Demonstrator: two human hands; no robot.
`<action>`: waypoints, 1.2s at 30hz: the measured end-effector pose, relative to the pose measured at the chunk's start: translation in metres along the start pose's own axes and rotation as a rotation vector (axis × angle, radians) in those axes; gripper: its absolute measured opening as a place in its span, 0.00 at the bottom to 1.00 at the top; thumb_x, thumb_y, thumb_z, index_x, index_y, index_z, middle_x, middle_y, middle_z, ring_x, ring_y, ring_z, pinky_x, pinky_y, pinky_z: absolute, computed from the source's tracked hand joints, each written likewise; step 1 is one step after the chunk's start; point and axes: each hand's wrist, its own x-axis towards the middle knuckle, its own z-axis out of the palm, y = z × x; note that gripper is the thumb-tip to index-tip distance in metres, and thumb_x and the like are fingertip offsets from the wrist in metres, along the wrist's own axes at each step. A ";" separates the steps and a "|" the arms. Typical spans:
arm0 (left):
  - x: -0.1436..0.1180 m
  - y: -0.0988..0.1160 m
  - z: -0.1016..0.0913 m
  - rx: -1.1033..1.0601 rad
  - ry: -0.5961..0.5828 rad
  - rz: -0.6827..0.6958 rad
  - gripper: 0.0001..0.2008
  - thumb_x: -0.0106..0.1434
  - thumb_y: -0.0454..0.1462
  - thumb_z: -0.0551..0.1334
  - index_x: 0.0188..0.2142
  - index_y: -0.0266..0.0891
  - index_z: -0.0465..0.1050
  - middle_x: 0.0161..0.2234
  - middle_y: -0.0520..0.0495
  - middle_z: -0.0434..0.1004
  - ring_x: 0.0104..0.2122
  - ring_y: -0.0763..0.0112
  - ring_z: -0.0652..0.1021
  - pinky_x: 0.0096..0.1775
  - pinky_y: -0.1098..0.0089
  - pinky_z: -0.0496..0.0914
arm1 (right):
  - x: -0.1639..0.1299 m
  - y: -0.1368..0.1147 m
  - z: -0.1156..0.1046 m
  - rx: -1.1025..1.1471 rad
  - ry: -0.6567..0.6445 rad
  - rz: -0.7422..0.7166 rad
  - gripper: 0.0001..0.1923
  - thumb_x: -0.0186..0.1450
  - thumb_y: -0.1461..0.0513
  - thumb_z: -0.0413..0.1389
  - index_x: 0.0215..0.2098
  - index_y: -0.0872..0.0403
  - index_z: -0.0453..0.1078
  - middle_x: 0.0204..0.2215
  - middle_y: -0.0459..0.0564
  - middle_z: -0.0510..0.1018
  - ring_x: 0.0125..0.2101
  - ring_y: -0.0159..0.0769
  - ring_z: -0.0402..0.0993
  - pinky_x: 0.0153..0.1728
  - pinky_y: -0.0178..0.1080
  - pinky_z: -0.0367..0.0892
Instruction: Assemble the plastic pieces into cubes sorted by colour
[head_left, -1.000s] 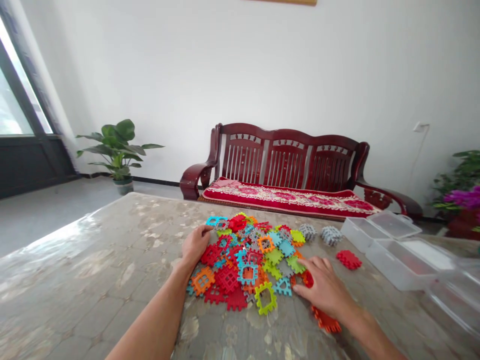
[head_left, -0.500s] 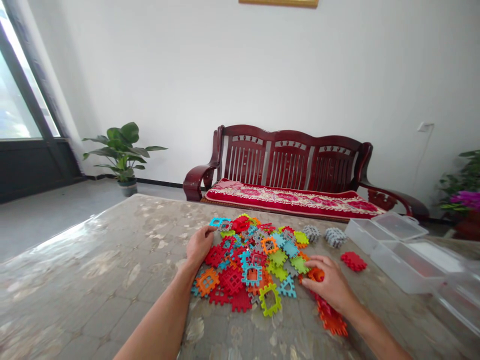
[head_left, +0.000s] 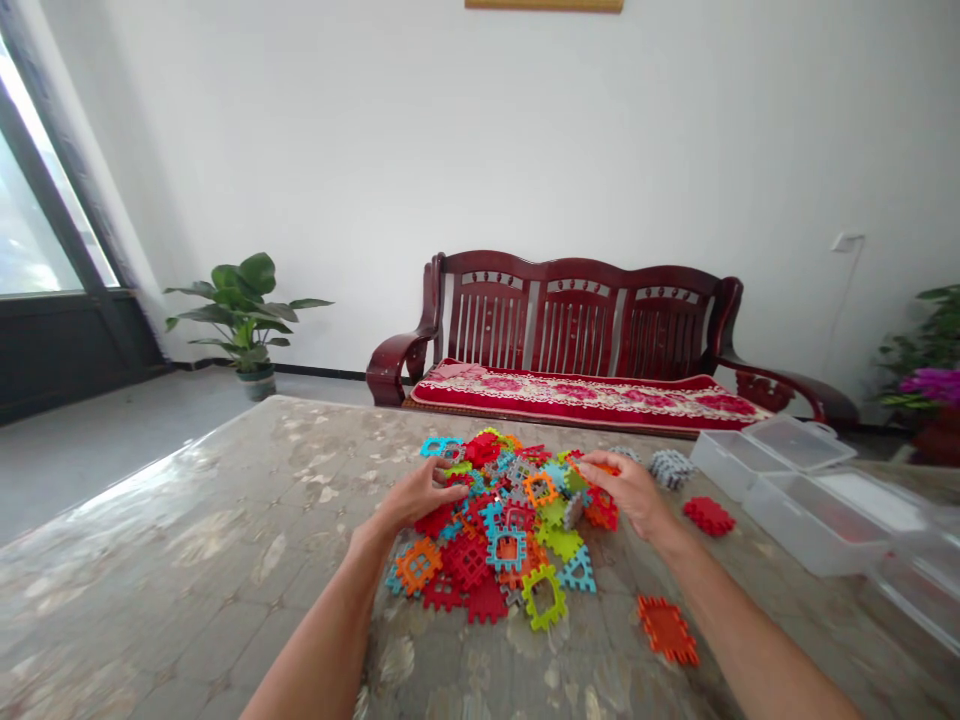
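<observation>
A heap of coloured plastic interlocking tiles (head_left: 510, 520) lies on the marbled table (head_left: 187, 560). My left hand (head_left: 420, 493) rests on the heap's left side, fingers spread over red tiles and holding nothing. Over the heap's right side, my right hand (head_left: 628, 488) grips an orange tile (head_left: 600, 510) under its palm. Near my right forearm lies a small stack of orange tiles (head_left: 667, 630). A red stack (head_left: 709, 515) and grey stacks (head_left: 670, 466) sit to the right of the heap.
Clear plastic boxes (head_left: 821, 520) with a lid (head_left: 795, 443) stand at the table's right. Behind the table is a dark wooden bench (head_left: 585, 330) with a red cushion. Potted plants stand at the left (head_left: 244, 310) and far right (head_left: 930, 385).
My right hand closed on an orange tile at the heap's near right and carried it up and away over the heap, uncovering the orange stack. My left hand slid further into the heap.
</observation>
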 end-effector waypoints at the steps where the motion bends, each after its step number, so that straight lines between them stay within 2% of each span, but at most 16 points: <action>1: -0.002 0.005 0.003 0.070 0.004 0.002 0.39 0.50 0.57 0.65 0.55 0.36 0.68 0.46 0.37 0.78 0.41 0.54 0.79 0.43 0.61 0.71 | 0.005 0.001 0.005 -0.001 0.005 -0.029 0.24 0.52 0.46 0.63 0.38 0.53 0.78 0.40 0.54 0.82 0.43 0.47 0.77 0.49 0.47 0.68; 4: -0.008 0.019 0.011 0.271 0.060 0.017 0.39 0.52 0.57 0.65 0.58 0.42 0.66 0.53 0.36 0.74 0.48 0.50 0.77 0.47 0.58 0.69 | 0.014 0.013 0.012 -0.114 0.045 -0.105 0.21 0.54 0.46 0.61 0.36 0.51 0.78 0.41 0.54 0.82 0.47 0.49 0.75 0.53 0.50 0.66; 8: -0.011 0.027 0.017 0.372 0.078 -0.034 0.32 0.58 0.56 0.60 0.56 0.43 0.67 0.53 0.37 0.74 0.48 0.51 0.77 0.45 0.60 0.69 | 0.006 0.041 0.001 -0.303 0.170 -0.188 0.18 0.55 0.47 0.58 0.34 0.50 0.79 0.44 0.56 0.80 0.49 0.51 0.73 0.55 0.53 0.63; 13: -0.009 0.026 0.019 0.328 0.152 -0.033 0.23 0.58 0.49 0.61 0.50 0.42 0.68 0.46 0.42 0.77 0.42 0.58 0.79 0.39 0.66 0.69 | -0.021 0.068 -0.009 -0.430 0.263 -0.276 0.19 0.59 0.49 0.55 0.40 0.51 0.78 0.48 0.56 0.78 0.52 0.49 0.70 0.57 0.54 0.60; 18: -0.007 0.019 0.023 0.239 0.262 0.016 0.20 0.56 0.41 0.63 0.49 0.43 0.66 0.39 0.48 0.78 0.39 0.63 0.79 0.38 0.69 0.68 | -0.029 0.088 -0.006 -0.355 0.223 -0.191 0.17 0.59 0.52 0.53 0.36 0.51 0.79 0.43 0.56 0.80 0.48 0.48 0.73 0.55 0.52 0.63; 21: -0.005 0.016 0.023 0.199 0.303 0.044 0.22 0.56 0.38 0.62 0.51 0.42 0.65 0.32 0.52 0.77 0.34 0.66 0.79 0.36 0.71 0.67 | -0.027 0.093 -0.008 -0.276 0.232 -0.136 0.17 0.58 0.52 0.53 0.36 0.52 0.79 0.43 0.56 0.80 0.48 0.47 0.74 0.53 0.50 0.65; 30: -0.002 0.013 0.013 0.038 0.448 0.051 0.25 0.52 0.36 0.62 0.51 0.41 0.66 0.29 0.57 0.74 0.24 0.73 0.75 0.33 0.71 0.69 | -0.030 0.086 -0.010 -0.207 0.213 -0.069 0.16 0.55 0.55 0.53 0.34 0.51 0.79 0.41 0.54 0.81 0.46 0.46 0.74 0.51 0.48 0.65; 36: 0.006 0.024 0.012 -0.071 0.477 0.006 0.26 0.52 0.39 0.64 0.52 0.40 0.66 0.29 0.56 0.74 0.25 0.72 0.76 0.33 0.70 0.69 | -0.029 0.086 -0.012 -0.196 0.199 -0.045 0.16 0.54 0.56 0.53 0.34 0.51 0.78 0.41 0.53 0.82 0.46 0.45 0.75 0.52 0.48 0.65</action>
